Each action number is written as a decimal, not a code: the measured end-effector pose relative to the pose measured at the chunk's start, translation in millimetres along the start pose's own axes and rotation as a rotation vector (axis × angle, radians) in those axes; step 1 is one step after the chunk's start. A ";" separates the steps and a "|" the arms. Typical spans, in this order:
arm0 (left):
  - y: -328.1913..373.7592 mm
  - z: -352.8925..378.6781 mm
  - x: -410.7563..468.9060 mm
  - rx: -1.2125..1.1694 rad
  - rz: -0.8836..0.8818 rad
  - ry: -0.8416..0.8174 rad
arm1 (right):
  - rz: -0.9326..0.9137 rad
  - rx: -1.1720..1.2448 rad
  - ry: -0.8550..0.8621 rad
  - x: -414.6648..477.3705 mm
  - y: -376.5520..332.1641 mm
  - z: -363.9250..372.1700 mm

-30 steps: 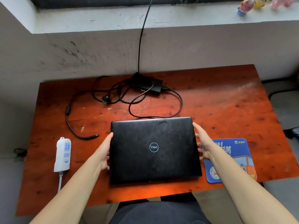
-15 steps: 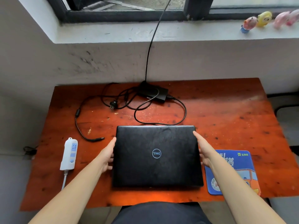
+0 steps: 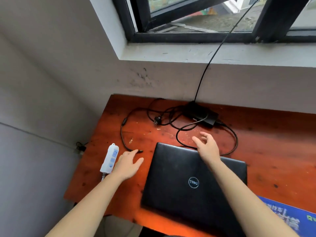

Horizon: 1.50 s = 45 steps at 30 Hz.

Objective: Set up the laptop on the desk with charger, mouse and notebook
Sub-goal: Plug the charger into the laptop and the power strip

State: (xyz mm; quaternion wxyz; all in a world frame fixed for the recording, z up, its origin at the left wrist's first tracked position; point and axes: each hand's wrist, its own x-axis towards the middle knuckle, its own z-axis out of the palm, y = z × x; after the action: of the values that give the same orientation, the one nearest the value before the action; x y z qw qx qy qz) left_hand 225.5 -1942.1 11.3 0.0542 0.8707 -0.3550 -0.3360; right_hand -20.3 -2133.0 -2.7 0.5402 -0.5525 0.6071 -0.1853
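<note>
Left hand (image 3: 127, 165) flat, empty, between power strip (image 3: 110, 159) and laptop (image 3: 176, 185), right hand (image 3: 206, 147) loosely spread, empty, over laptop's far edge

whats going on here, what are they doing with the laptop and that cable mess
A person is setting up a closed black laptop on an orange-brown desk. Neither hand holds anything. The left hand reaches with straight fingers toward the charger's plug tip, beside a white power strip. The right hand hovers open above the laptop's far edge, toward the charger brick. The wall plug lies loose on the desk.
</note>
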 end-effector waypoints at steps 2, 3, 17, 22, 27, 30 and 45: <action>-10.9 -2.4 1.1 0.044 0.014 -0.013 | -0.092 -0.135 -0.036 -15.6 4.4 24.0; -18.6 -2.6 4.6 0.071 0.026 -0.016 | -0.143 -0.217 -0.054 -24.4 6.9 36.3; -63.9 18.9 89.3 0.435 0.489 0.197 | -0.420 -1.035 -0.106 -47.9 70.6 128.5; -60.6 28.4 104.8 0.217 0.580 0.323 | -0.426 -1.084 -0.028 -44.3 80.1 138.2; -54.2 47.6 113.5 0.086 0.678 0.362 | -0.449 -1.126 0.043 -44.1 85.3 142.9; -51.2 60.8 118.3 0.052 0.710 0.397 | -0.466 -1.131 0.076 -42.2 87.7 144.7; -49.9 75.5 124.1 -0.035 0.751 0.417 | -0.516 -1.079 0.137 -40.5 89.8 146.1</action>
State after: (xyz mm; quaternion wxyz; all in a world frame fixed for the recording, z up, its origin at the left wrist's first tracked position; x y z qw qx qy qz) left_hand 272.3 -1975.5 -131.2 0.2581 0.7291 -0.6232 -0.1156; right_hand 55.3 -2014.6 -109.0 0.0807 -0.8651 0.4949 -0.0112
